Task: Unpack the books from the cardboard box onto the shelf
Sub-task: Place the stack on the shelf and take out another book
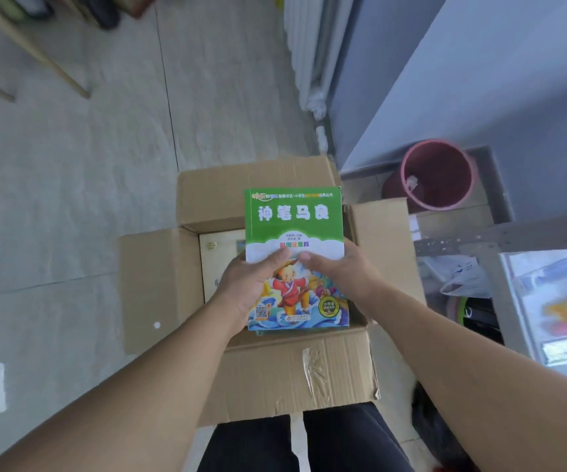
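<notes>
Both arms reach forward, left hand (246,284) and right hand (339,270) gripping, thumbs uppermost.

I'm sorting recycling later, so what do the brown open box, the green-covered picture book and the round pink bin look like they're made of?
Brown open box: corrugated cardboard, matte, with creased flaps and clear tape. Green-covered picture book: paper with a seemingly glossy printed cover, held by the left hand and right hand. Round pink bin: probably smooth moulded plastic.

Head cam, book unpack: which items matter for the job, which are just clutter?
Job: green book, held by left hand and right hand; cardboard box; pale book inside it; shelf.

Clutter: pink bucket, radiator, plastic bag.
</notes>
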`<move>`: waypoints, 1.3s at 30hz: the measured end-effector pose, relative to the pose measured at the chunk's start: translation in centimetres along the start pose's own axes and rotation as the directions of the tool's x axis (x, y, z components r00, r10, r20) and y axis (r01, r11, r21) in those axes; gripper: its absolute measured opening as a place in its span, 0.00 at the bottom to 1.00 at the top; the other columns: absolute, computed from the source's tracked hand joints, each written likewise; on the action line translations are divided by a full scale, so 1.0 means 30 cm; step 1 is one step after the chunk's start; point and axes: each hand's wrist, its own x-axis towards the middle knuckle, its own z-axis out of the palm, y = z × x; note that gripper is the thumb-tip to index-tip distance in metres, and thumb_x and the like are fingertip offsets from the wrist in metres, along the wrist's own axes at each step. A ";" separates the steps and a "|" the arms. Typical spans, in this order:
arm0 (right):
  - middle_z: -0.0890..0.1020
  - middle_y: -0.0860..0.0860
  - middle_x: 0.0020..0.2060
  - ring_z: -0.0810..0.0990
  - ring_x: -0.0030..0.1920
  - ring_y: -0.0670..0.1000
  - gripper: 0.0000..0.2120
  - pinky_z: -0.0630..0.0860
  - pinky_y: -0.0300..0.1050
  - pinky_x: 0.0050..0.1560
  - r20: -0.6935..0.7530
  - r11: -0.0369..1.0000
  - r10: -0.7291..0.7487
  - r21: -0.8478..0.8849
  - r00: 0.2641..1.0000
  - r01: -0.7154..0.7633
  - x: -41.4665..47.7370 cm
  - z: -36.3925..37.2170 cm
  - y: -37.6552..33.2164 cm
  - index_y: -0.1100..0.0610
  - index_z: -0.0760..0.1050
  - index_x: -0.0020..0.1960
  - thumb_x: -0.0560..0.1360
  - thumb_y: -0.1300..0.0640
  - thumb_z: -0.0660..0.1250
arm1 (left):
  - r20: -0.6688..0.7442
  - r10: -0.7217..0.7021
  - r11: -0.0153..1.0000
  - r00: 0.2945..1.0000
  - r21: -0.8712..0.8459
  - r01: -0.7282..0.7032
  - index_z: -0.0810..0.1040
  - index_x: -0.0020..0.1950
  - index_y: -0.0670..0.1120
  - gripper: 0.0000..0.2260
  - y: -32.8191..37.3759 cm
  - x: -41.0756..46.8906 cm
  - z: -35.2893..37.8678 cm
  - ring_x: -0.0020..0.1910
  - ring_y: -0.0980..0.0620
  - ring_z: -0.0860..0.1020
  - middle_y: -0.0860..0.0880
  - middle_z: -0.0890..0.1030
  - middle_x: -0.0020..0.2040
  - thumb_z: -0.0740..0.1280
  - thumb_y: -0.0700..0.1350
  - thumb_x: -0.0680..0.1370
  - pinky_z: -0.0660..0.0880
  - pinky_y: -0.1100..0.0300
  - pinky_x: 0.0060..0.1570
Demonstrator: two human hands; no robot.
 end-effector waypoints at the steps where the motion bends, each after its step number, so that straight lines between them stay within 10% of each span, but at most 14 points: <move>1: 0.91 0.50 0.52 0.91 0.50 0.51 0.27 0.86 0.56 0.58 -0.019 0.999 -0.045 0.000 0.999 0.045 -0.042 -0.002 -0.055 0.54 0.80 0.63 0.69 0.44 0.82 | -0.010 0.026 1.000 1.000 -0.005 -0.026 0.89 0.45 0.54 0.24 0.055 -0.045 -0.002 0.39 0.51 0.89 0.49 0.91 0.42 0.81 0.67 0.56 0.83 0.60 0.34; 4: 0.91 0.44 0.48 0.90 0.47 0.46 0.27 0.86 0.48 0.50 -0.066 0.981 -0.193 0.002 0.979 0.193 -0.195 -0.005 -0.234 0.47 0.82 0.59 0.65 0.37 0.82 | -0.056 0.116 0.993 0.992 0.042 -0.114 0.88 0.49 0.50 0.36 0.229 -0.199 -0.006 0.46 0.47 0.89 0.47 0.91 0.47 0.81 0.72 0.50 0.84 0.51 0.50; 7: 0.90 0.40 0.48 0.90 0.46 0.44 0.31 0.86 0.42 0.45 -0.110 0.945 -0.322 0.026 0.940 0.327 -0.366 -0.027 -0.389 0.45 0.81 0.59 0.61 0.31 0.80 | -0.061 0.276 0.961 0.959 0.026 -0.275 0.89 0.46 0.55 0.27 0.388 -0.371 0.009 0.51 0.45 0.88 0.49 0.91 0.47 0.81 0.69 0.54 0.82 0.42 0.60; 16: 0.90 0.52 0.54 0.91 0.52 0.56 0.26 0.87 0.53 0.52 -0.266 0.806 -0.528 0.143 0.807 0.575 -0.950 -0.118 -0.494 0.53 0.78 0.65 0.71 0.46 0.81 | 0.241 0.494 0.862 0.835 -0.014 -0.506 0.89 0.51 0.43 0.28 0.654 -0.863 0.140 0.46 0.36 0.89 0.38 0.89 0.48 0.83 0.58 0.57 0.85 0.38 0.51; 21: 0.91 0.51 0.49 0.91 0.46 0.52 0.25 0.85 0.39 0.42 -0.495 0.726 -0.533 0.150 0.687 0.671 -1.310 -0.112 -0.373 0.56 0.79 0.62 0.70 0.46 0.79 | 0.474 0.518 0.812 0.712 -0.009 -0.584 0.88 0.53 0.45 0.24 0.653 -1.116 0.269 0.43 0.36 0.89 0.39 0.90 0.48 0.85 0.56 0.63 0.86 0.43 0.42; 26: 0.91 0.52 0.49 0.91 0.48 0.55 0.25 0.86 0.43 0.45 -0.705 0.656 -0.503 0.064 0.500 0.752 -1.693 -0.184 -0.205 0.54 0.81 0.61 0.69 0.44 0.79 | 0.696 0.491 0.732 0.524 -0.003 -0.682 0.88 0.48 0.54 0.13 0.562 -1.433 0.483 0.42 0.39 0.89 0.43 0.90 0.46 0.80 0.59 0.68 0.86 0.48 0.39; 31: 0.91 0.56 0.52 0.90 0.51 0.59 0.24 0.87 0.53 0.51 -0.848 0.578 -0.429 0.006 0.310 0.816 -2.043 -0.266 0.045 0.56 0.81 0.62 0.71 0.47 0.81 | 0.822 0.428 0.668 0.376 -0.007 -0.744 0.84 0.59 0.46 0.23 0.385 -1.764 0.722 0.44 0.37 0.89 0.41 0.90 0.49 0.80 0.58 0.70 0.86 0.42 0.45; 39: 0.90 0.59 0.53 0.90 0.52 0.62 0.28 0.87 0.53 0.49 -0.953 0.544 -0.241 0.025 0.184 0.839 -2.530 -0.357 0.607 0.60 0.78 0.65 0.70 0.50 0.81 | 0.914 0.331 0.679 0.236 -0.057 -0.732 0.85 0.53 0.44 0.15 -0.139 -2.159 1.084 0.37 0.40 0.89 0.40 0.90 0.43 0.80 0.50 0.72 0.84 0.54 0.32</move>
